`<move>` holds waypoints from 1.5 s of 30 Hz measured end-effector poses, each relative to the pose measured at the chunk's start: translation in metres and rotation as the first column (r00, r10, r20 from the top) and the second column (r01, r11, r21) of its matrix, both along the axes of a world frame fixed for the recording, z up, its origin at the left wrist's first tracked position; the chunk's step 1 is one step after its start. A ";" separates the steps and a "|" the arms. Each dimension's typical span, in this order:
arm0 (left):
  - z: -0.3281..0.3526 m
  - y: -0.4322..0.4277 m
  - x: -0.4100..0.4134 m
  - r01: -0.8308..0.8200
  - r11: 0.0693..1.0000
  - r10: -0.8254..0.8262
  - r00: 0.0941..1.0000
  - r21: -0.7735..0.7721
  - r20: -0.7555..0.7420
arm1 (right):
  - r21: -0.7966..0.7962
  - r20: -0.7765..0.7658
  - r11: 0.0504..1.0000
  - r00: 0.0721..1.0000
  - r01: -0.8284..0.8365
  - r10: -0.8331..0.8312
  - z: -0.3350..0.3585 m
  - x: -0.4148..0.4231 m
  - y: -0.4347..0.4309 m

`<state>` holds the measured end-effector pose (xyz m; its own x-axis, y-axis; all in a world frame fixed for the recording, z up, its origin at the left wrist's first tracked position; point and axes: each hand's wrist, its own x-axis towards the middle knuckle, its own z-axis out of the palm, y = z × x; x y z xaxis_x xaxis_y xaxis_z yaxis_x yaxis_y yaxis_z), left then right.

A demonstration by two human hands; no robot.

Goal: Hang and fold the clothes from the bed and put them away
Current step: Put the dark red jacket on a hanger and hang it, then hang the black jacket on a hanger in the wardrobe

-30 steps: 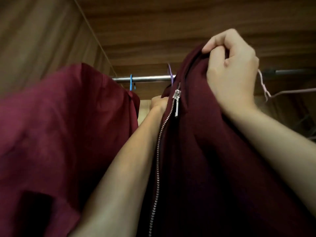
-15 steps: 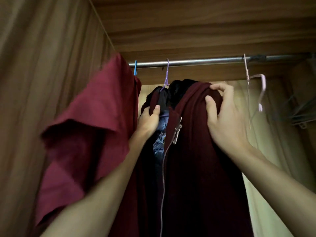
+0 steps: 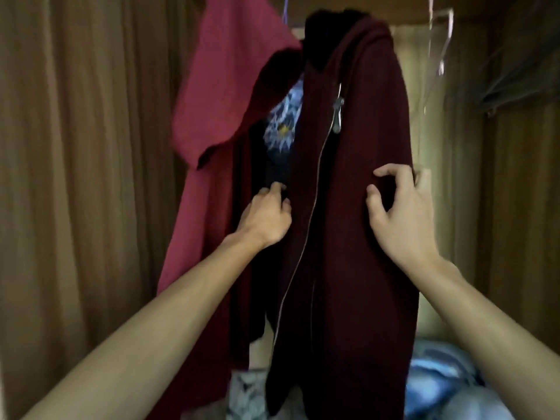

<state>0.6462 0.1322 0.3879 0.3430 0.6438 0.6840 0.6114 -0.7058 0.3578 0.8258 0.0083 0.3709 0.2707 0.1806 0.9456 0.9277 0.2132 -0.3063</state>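
Observation:
A dark maroon zip hoodie [image 3: 351, 268] hangs in the wardrobe, its silver zipper pull [image 3: 338, 113] dangling near the chest. My left hand [image 3: 266, 215] has its fingers curled at the hoodie's left front edge, beside a black printed T-shirt [image 3: 283, 122] hanging under it. My right hand [image 3: 403, 207] is at the hoodie's right side with thumb and fingers spread and loosely bent, touching the fabric without gripping it. A red shirt [image 3: 218, 86] hangs to the left.
The wooden wardrobe wall [image 3: 75, 177] is close on the left. An empty pink hanger [image 3: 441, 40] hangs at the upper right. Blue fabric [image 3: 439, 374] and a patterned cloth [image 3: 245, 392] lie on the wardrobe floor.
Both hands have come down from the hoodie's hood and collar to its mid-chest. My right hand has let go of the hood. The view has dropped, so the rail is out of frame.

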 end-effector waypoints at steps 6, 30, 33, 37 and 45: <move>-0.107 -0.064 -0.009 -0.184 0.977 0.211 0.913 0.108 -0.350 | -0.077 -0.089 0.994 0.994 -0.072 0.065 -0.069 0.013 -0.028; -0.335 -0.369 -0.112 -0.679 0.660 0.539 0.727 -0.323 -0.426 | -0.749 0.008 0.493 0.739 -0.442 0.674 -0.320 -0.051 -0.178; -0.345 -0.407 -0.144 -0.741 0.586 0.598 0.668 -0.328 -0.442 | -0.802 -0.020 0.387 0.669 -0.454 0.743 -0.331 -0.095 -0.196; -0.365 -0.472 -0.194 -0.818 0.449 0.677 0.574 -0.360 -0.460 | -0.845 -0.001 0.295 0.552 -0.447 0.834 -0.343 -0.159 -0.231; -0.400 -0.658 -0.291 -0.898 0.101 0.782 0.337 -0.427 -0.524 | -0.919 0.023 0.138 0.299 -0.370 0.954 -0.369 -0.288 -0.345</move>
